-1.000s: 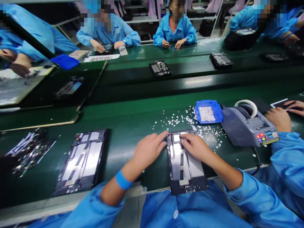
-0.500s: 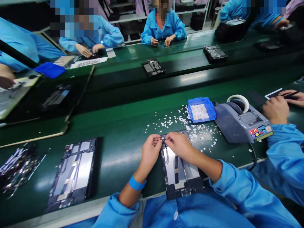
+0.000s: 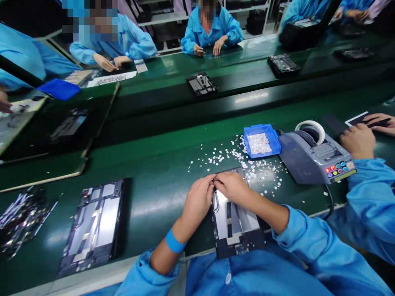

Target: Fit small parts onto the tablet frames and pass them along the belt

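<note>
An opened tablet back panel (image 3: 234, 222) with silver shielding lies on the green belt right in front of me. My left hand (image 3: 199, 199) and my right hand (image 3: 233, 187) meet at its top left corner, fingertips pinched together on something too small to make out. A blue wristband circles my left wrist. Small white scraps (image 3: 230, 155) are scattered just beyond the panel.
A blue bin (image 3: 261, 142) of white pieces and a grey tape dispenser (image 3: 317, 158) stand to the right. A second panel (image 3: 95, 224) lies to the left, with shiny strips (image 3: 20, 218) beyond. A co-worker's hands (image 3: 359, 139) work at the right; others sit across.
My left hand slid from beside the panel onto its top corner to meet my right hand. Both now pinch at the same spot, closer together than half a second ago.
</note>
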Demonstrator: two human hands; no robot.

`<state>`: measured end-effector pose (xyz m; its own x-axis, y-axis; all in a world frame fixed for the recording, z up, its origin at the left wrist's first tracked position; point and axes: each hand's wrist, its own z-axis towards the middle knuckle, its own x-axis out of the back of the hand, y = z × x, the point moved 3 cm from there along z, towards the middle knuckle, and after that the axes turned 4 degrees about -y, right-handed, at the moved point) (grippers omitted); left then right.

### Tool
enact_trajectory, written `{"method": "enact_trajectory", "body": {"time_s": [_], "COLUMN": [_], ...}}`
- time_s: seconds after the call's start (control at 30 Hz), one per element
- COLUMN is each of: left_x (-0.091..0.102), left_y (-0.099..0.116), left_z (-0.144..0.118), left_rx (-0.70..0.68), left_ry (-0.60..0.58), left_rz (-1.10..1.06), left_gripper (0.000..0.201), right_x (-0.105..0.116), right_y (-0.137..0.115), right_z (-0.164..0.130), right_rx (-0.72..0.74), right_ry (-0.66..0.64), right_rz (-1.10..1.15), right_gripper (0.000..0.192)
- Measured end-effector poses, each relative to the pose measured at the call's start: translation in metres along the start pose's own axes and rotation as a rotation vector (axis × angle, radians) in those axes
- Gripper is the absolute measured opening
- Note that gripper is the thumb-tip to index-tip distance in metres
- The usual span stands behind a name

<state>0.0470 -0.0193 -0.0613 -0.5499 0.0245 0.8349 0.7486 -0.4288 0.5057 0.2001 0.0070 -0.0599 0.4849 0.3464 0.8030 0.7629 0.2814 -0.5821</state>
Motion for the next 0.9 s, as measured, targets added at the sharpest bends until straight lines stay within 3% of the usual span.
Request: {"method": "enact_trajectory", "body": {"time_s": [0.13,0.27,0.37,0.47,0.53,0.57,0.63,0.73,0.83,0.9], "left_x": [0.0,0.0,0.0,-0.003,-0.006,-0.007,-0.009,-0.012,-0.016,-0.016], "left_y": [0.001,-0.005,-0.013,-0.021,-0.024,-0.024,-0.025,-0.025,-0.026,-0.025], "left_z": [0.0,0.001,0.003,0.004,0.004,0.004,0.004,0.002,0.0,-0.001], "left_rx": [0.052,0.191,0.318,0.455,0.509,0.521,0.53,0.531,0.535,0.536], "left_ry": [0.002,0.007,0.028,0.024,0.006,0.001,0.003,0.008,0.007,0.017], "left_rz": [-0.076,-0.247,-0.411,-0.594,-0.688,-0.713,-0.726,-0.699,-0.682,-0.669], "left_gripper": [0.031,0.034,0.032,0.022,0.015,0.013,0.01,0.008,0.008,0.008], "right_x": [-0.005,-0.003,0.029,0.082,0.107,0.11,0.098,0.045,0.0,-0.013], "right_y": [-0.005,-0.005,0.02,0.066,0.086,0.089,0.077,0.036,0.005,-0.004], "right_z": [0.0,0.0,-0.004,-0.015,-0.023,-0.025,-0.026,-0.021,-0.014,-0.008], "right_rx": [-0.06,-0.092,-0.18,-0.457,-0.58,-0.569,-0.399,-0.058,0.023,0.002], "right_ry": [0.035,0.126,0.25,0.406,0.427,0.421,0.363,0.189,0.099,0.081], "right_rz": [-0.057,-0.115,-0.186,-0.327,-0.413,-0.426,-0.368,-0.18,-0.091,-0.077], "right_gripper": [0.019,0.016,0.018,0.022,0.025,0.024,0.019,0.017,0.019,0.019]}}
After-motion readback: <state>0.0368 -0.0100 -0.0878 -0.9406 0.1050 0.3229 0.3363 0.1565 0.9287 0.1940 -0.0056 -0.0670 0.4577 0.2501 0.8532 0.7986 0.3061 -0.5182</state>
